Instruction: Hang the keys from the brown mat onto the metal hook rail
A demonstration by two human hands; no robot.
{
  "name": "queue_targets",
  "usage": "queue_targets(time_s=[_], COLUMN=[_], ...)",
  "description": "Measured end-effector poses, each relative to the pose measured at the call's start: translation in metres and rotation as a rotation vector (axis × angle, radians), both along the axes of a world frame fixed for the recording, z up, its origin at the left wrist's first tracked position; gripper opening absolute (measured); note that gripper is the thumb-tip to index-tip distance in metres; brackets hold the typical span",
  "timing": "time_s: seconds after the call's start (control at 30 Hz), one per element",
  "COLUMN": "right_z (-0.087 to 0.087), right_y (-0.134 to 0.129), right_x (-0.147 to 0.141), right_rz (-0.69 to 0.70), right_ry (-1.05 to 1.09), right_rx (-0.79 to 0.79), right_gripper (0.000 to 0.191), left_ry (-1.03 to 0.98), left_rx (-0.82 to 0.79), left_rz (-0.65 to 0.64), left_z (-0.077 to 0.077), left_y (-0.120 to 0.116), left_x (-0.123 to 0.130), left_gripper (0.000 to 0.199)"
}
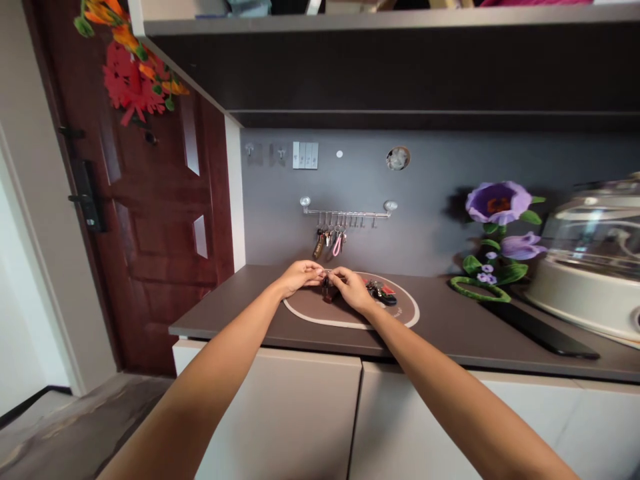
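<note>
Above a brown oval mat [310,317] with a pale rim, both hands meet at a small set of keys [327,291] that dangles between them. My left hand [301,275] pinches at its upper left side, fingertips together. From the other side, the thumb and fingers of my right hand [351,289] close on the top of the same keys. Exactly which part each hand grips is too small to make out. A pile of keys [383,293] with red and black pieces lies on the mat beside my right hand.
On the wall behind, a hook rail [347,214] carries several hanging keys [330,241]. To the right are purple artificial flowers [499,203], a black phone-like slab [543,328] and a domed appliance [595,267]. A shelf [390,67] overhangs the counter [225,313]; a door [165,267] is left.
</note>
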State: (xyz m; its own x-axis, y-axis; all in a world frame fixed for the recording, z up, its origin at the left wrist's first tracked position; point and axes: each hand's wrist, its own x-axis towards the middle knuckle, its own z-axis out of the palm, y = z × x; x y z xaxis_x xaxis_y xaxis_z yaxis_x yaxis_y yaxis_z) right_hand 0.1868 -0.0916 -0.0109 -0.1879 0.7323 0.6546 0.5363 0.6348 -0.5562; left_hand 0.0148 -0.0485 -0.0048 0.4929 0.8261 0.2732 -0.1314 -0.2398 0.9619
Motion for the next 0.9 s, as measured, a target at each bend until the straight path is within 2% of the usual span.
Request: queue_targets(time_s=[0.2, 0.43, 0.53, 0.63, 0.77, 0.9], right_z=[0.011, 0.033, 0.042, 0.050, 0.062, 0.073], right_y=[0.002, 0.026, 0.040, 0.053, 0.071, 0.088], right_x=[0.006, 0.021, 0.027, 0.031, 0.033, 0.033], right_rz=[-0.033, -0.143, -0.171, -0.187, -0.198, -0.235], right_ry=[0.098, 0.135, 0.165, 0.228, 0.344, 0.475], right_rx=[0.000, 0.031, 0.046, 0.043, 0.000, -0.044], right_gripper=[0.022, 0.024, 0.023, 0.023, 0.020, 0.013], left_ry=[0.051, 0.031, 0.031, 0.109, 0.358, 0.616], left_rx=[0.094, 0.184, 0.248, 0.397, 0.689, 0.893], left_rz=[0.094, 0.285, 0.378, 0.461, 0.544, 0.543], left_z=[0.018, 0.036, 0.033, 0.022, 0.008, 0.002], left_y=[0.003, 0.015, 0.021, 0.027, 0.031, 0.032], left_x=[0.012, 0.033, 0.044, 0.049, 0.043, 0.038], left_gripper=[0.030, 0.024, 0.021, 0.022, 0.025, 0.028])
